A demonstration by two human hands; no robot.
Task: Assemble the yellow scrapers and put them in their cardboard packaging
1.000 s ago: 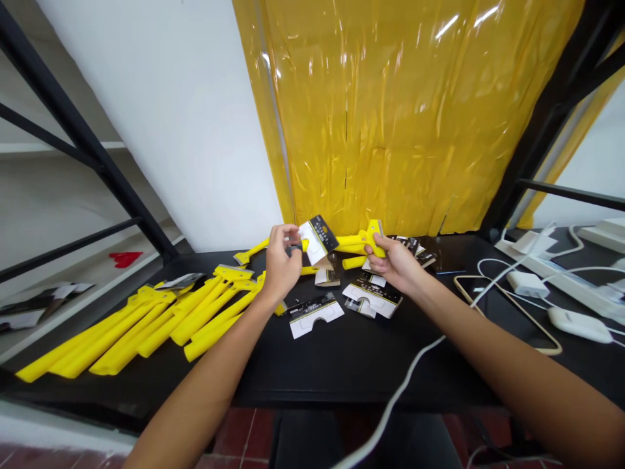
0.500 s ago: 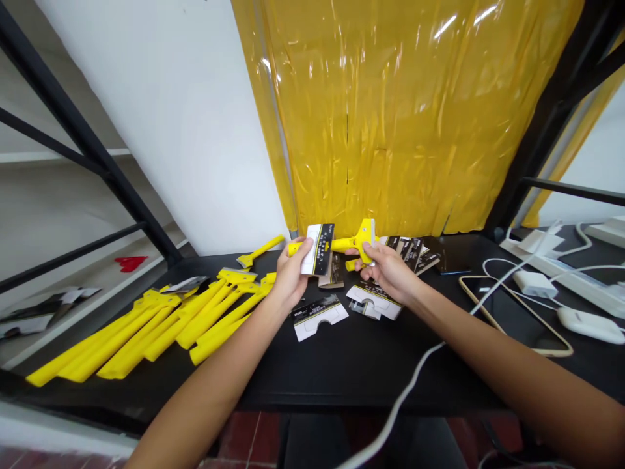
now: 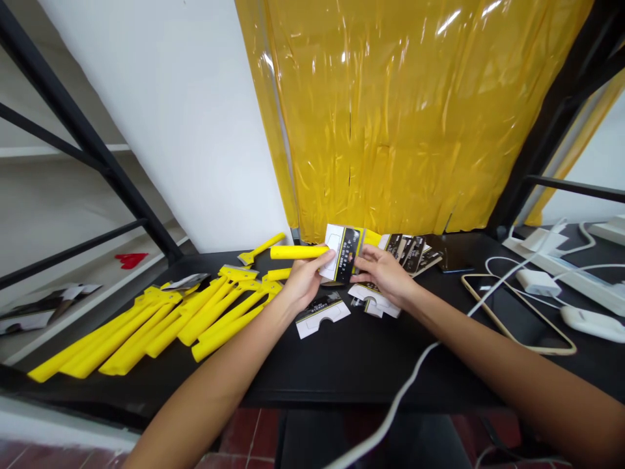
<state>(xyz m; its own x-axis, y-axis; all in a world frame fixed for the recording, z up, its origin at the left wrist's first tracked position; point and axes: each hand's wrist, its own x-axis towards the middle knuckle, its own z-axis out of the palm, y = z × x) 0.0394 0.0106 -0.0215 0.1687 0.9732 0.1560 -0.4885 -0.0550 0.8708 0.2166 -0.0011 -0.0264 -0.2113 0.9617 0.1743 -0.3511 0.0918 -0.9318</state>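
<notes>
My left hand (image 3: pixel 308 281) is closed on a black-and-white cardboard sleeve (image 3: pixel 342 253), its thumb on the white side. A yellow scraper (image 3: pixel 297 252) runs through the sleeve, with its long handle sticking out to the left. At the sleeve's right edge my right hand (image 3: pixel 385 275) is closed around the scraper's head end, which its fingers and the card mostly hide. Below the hands, two flat printed cards, a left card (image 3: pixel 323 315) and a right card (image 3: pixel 375 299), lie on the black table (image 3: pixel 361 365). Another yellow handle (image 3: pixel 279 274) shows behind my left hand.
Several yellow scrapers (image 3: pixel 161 326) lie in a row at the left, with a smaller scraper (image 3: pixel 263 249) behind them. More printed cards (image 3: pixel 413 251) are piled beyond my right hand. A phone (image 3: pixel 517 312), a charger (image 3: pixel 537 283) and a white cable (image 3: pixel 415 378) occupy the right.
The scraper has slid left through the sleeve, so more handle sticks out and its head has come up to the card. My hands have drawn closer together.
</notes>
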